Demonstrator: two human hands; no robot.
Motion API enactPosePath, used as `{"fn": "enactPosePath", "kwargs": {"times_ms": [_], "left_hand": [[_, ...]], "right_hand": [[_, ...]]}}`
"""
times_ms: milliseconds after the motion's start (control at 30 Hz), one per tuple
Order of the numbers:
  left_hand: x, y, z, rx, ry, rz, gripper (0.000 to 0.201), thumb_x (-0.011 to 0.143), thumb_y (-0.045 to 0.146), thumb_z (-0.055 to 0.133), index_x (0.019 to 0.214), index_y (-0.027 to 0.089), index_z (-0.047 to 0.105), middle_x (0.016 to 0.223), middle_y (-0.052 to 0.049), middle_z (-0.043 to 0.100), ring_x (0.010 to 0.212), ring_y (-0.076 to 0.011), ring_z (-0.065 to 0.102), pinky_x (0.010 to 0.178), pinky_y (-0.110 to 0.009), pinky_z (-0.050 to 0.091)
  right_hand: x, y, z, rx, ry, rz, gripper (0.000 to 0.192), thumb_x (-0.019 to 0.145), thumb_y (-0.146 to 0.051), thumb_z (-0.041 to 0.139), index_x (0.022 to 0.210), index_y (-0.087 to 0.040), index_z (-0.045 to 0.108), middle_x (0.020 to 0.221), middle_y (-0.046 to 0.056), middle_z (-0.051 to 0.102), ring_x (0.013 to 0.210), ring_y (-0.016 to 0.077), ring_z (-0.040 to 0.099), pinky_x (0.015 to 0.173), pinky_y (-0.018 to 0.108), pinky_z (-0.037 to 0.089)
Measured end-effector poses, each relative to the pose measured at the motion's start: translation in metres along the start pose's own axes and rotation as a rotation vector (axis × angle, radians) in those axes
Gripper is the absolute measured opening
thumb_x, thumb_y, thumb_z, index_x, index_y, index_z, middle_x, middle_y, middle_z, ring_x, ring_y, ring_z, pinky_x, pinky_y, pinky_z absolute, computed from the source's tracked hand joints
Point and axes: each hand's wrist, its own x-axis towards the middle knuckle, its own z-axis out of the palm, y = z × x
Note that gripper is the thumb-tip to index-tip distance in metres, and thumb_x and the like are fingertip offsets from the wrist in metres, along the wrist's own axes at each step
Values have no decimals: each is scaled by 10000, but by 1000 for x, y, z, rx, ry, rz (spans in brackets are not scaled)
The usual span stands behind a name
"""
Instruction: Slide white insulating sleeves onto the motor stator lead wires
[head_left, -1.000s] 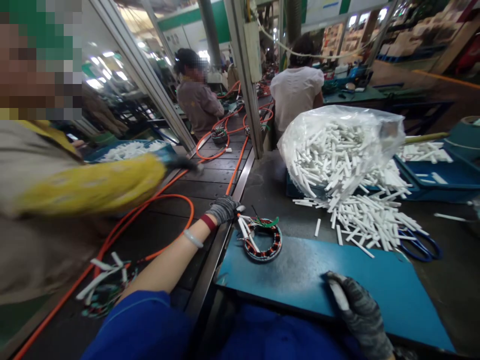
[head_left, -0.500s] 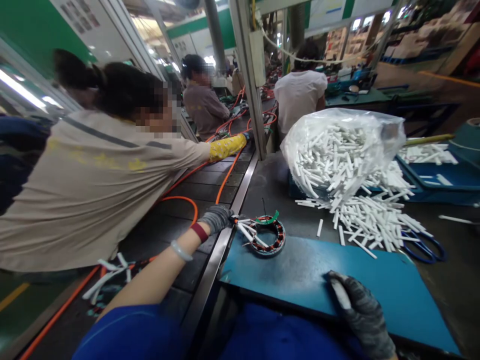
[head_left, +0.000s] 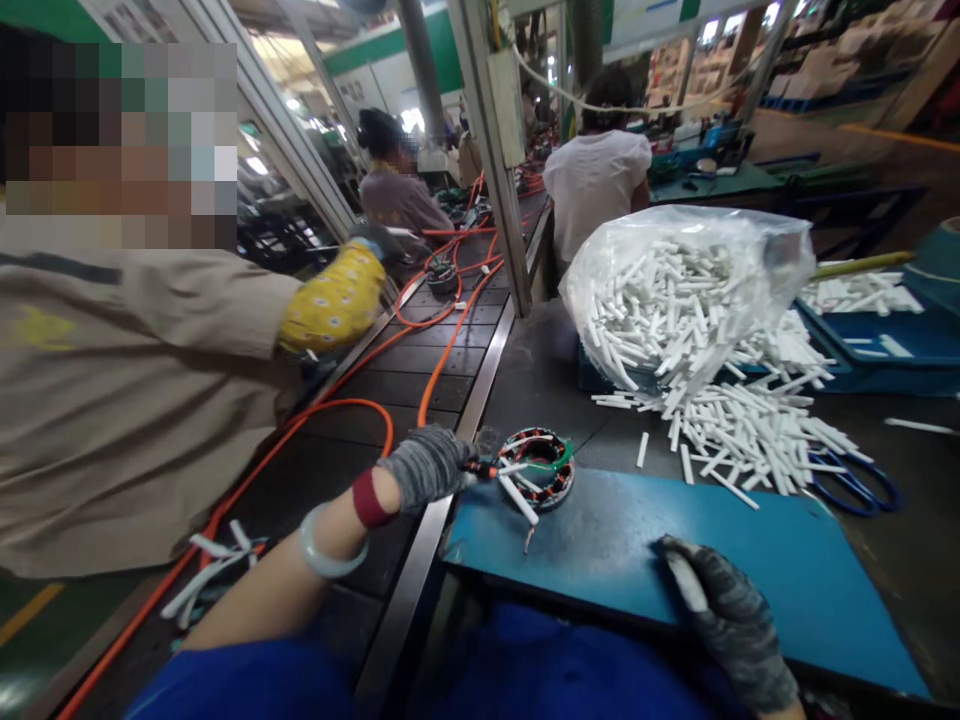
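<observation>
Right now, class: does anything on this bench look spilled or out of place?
Yes. White tubes have spilled from the clear bag across the dark bench, partly burying the blue scissors.

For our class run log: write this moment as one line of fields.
left hand: grips wires of stator ring | right hand: holds white tube on blue mat | nearby: loose white tubes, scissors

Single head-worn view: the scene is being looked at forward and downward, at close range, with the blue mat (head_left: 600,550) lying at 6 o'clock and the conveyor (head_left: 420,370) running toward 11 o'clock.
</observation>
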Motion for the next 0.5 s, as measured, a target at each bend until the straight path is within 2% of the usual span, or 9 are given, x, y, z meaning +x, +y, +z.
{"fn": "enactPosePath", "kwargs": {"times_ms": [133, 233, 333, 400, 500], "left_hand": [[-3, 9, -11, -60, 115, 123, 347, 952, 516, 670, 1097, 223, 787, 796, -84, 758, 736, -265, 718, 699, -352, 546], [8, 1, -10, -261, 169, 211, 308, 961, 493, 664, 1110, 242, 761, 891, -46, 788, 794, -215, 735, 750, -293, 542], [22, -14, 2, -508, 128, 266, 264, 971, 428, 652, 1111, 227, 751, 961, -35, 807, 856, -175, 748, 799, -246, 539], [28, -25, 16, -666, 108, 281, 273, 945, 393, 681, 1129, 203, 748, 985, -50, 814, 883, -177, 755, 814, -246, 552], [30, -40, 35, -823, 84, 272, 322, 877, 327, 743, 1161, 174, 744, 1027, -75, 819, 918, -190, 766, 829, -261, 581]], "right_hand": [[-1, 0, -1, -30, 8, -39, 361, 1035, -475, 546, 1050, -222, 803, 975, 79, 833, 838, 260, 813, 802, 389, 691], [3, -9, -2, -45, 32, -55, 361, 1047, -478, 538, 1056, -221, 792, 977, 69, 832, 839, 236, 810, 802, 351, 679], [16, -31, 0, -16, 49, -79, 276, 1051, -408, 553, 1089, -231, 761, 970, 59, 825, 835, 212, 801, 782, 324, 670], [28, -53, 6, 39, -10, -161, 206, 1031, -351, 591, 1137, -247, 734, 1007, 53, 814, 881, 200, 790, 796, 322, 663], [47, -87, 22, 91, -130, -343, 332, 979, -355, 658, 1289, -237, 670, 1214, 102, 770, 1095, 243, 745, 920, 408, 642]]}}
